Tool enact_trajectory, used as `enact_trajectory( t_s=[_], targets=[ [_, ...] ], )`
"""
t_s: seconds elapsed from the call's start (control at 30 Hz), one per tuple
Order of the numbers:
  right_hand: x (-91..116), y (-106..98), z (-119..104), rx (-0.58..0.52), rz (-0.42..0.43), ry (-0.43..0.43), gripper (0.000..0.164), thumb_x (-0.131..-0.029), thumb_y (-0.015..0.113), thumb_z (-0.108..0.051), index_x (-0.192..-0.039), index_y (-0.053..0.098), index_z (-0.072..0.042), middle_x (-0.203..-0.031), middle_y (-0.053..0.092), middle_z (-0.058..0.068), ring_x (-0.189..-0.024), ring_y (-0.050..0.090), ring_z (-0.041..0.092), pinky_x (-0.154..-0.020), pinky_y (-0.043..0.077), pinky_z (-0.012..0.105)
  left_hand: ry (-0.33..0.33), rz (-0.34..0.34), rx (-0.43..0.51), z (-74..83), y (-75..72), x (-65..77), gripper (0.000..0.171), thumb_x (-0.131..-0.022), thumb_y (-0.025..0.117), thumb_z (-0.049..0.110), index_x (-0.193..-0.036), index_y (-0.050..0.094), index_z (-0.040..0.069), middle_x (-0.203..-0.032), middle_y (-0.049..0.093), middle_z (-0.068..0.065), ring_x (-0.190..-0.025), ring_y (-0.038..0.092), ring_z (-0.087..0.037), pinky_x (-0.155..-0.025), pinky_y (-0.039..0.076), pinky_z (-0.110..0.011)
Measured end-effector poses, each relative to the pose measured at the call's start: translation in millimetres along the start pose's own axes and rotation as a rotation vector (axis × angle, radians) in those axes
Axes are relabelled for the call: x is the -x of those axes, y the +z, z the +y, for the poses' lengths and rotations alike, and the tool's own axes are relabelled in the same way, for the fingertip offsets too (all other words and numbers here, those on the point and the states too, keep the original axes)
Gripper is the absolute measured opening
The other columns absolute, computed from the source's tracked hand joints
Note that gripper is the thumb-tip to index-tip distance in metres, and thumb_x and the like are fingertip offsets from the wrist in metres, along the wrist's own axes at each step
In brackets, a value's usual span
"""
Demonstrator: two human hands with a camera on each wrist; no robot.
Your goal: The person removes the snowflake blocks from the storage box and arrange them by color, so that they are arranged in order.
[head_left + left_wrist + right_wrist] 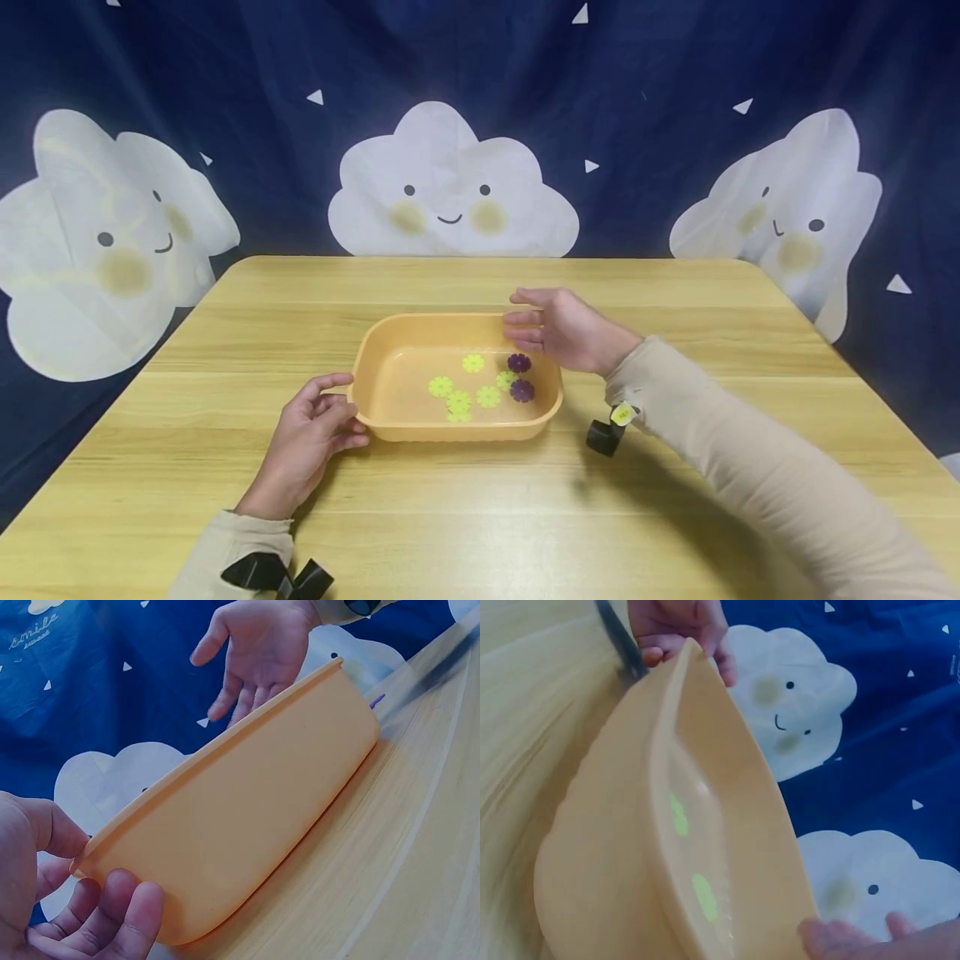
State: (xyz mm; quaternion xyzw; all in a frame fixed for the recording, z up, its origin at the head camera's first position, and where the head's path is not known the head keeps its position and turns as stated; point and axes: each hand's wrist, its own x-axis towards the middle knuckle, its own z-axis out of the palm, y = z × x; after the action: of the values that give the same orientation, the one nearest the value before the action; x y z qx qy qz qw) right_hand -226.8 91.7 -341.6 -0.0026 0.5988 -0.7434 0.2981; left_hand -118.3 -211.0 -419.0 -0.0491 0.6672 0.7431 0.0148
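A shallow orange plastic basin (442, 432) rests on the wooden table. Inside lie several yellow-green flower-shaped pieces (488, 397) and two dark purple ones (522, 390) near its right end. My left hand (311, 437) holds the basin's left rim, thumb and fingers about the edge, as the left wrist view shows on the basin wall (232, 810). Over the back right corner is my right hand (573, 329), fingers spread and pointing left, nothing in it. In the left wrist view, its palm (266, 649) faces the basin.
The wooden table (225, 375) stretches out on all sides of the basin. Behind it hangs a dark blue cloth with smiling white clouds (450, 187). Black straps (604, 437) sit at both sleeve cuffs. A small purple bit (377, 700) shows past the basin in the left wrist view.
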Motion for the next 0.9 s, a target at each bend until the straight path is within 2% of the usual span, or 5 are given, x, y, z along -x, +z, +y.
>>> enact_trajectory(
  t_s=[0.1,0.23,0.43,0.7,0.9],
  targets=[
    [-6,5,3,-0.024,0.05,0.065,0.062,-0.101,0.034,-0.03,-0.152,0.01,-0.006,-0.155,0.01,0.025,-0.141,0.016,0.043,-0.118,0.016,0.045,-0.004,-0.001,-0.002,0.2,-0.2,0.0,0.041,-0.093,0.051,-0.007,-0.132,0.038,-0.002,-0.084,0.053,-0.004,-0.07,0.061,-0.014,-0.064,0.059,-0.029],
    [-11,12,7,0.033,0.079,0.128,0.068,-0.101,0.034,-0.041,-0.154,0.008,-0.009,-0.158,0.0,0.024,-0.143,0.004,0.046,-0.119,0.006,0.049,-0.008,0.001,0.0,0.6,-0.4,0.3,0.041,-0.093,0.05,-0.007,-0.132,0.038,-0.002,-0.084,0.053,-0.005,-0.07,0.061,-0.014,-0.064,0.059,-0.029],
    [-22,19,12,0.118,0.106,0.187,0.066,-0.1,0.035,-0.048,-0.15,0.019,-0.008,-0.156,0.0,0.027,-0.141,0.001,0.051,-0.118,0.003,0.053,-0.009,0.001,-0.005,0.4,-0.6,0.4,0.041,-0.093,0.05,-0.007,-0.132,0.038,-0.003,-0.084,0.053,-0.004,-0.07,0.061,-0.014,-0.064,0.059,-0.029],
    [-33,25,18,0.134,0.072,0.207,0.065,-0.1,0.035,-0.05,-0.147,0.025,-0.006,-0.155,0.004,0.027,-0.141,0.004,0.049,-0.118,0.005,0.053,-0.013,-0.004,-0.02,0.5,-1.7,0.2,0.042,-0.093,0.049,-0.005,-0.133,0.038,-0.002,-0.085,0.052,-0.004,-0.071,0.061,-0.015,-0.065,0.059,-0.03],
    [-38,36,18,0.16,-0.008,0.224,0.065,-0.1,0.034,-0.05,-0.148,0.025,-0.006,-0.155,0.004,0.027,-0.14,0.008,0.051,-0.117,0.01,0.054,-0.014,-0.007,-0.014,0.6,-2.5,0.4,0.042,-0.094,0.05,-0.005,-0.133,0.038,-0.002,-0.085,0.053,-0.004,-0.071,0.062,-0.015,-0.065,0.059,-0.029]
  ],
)
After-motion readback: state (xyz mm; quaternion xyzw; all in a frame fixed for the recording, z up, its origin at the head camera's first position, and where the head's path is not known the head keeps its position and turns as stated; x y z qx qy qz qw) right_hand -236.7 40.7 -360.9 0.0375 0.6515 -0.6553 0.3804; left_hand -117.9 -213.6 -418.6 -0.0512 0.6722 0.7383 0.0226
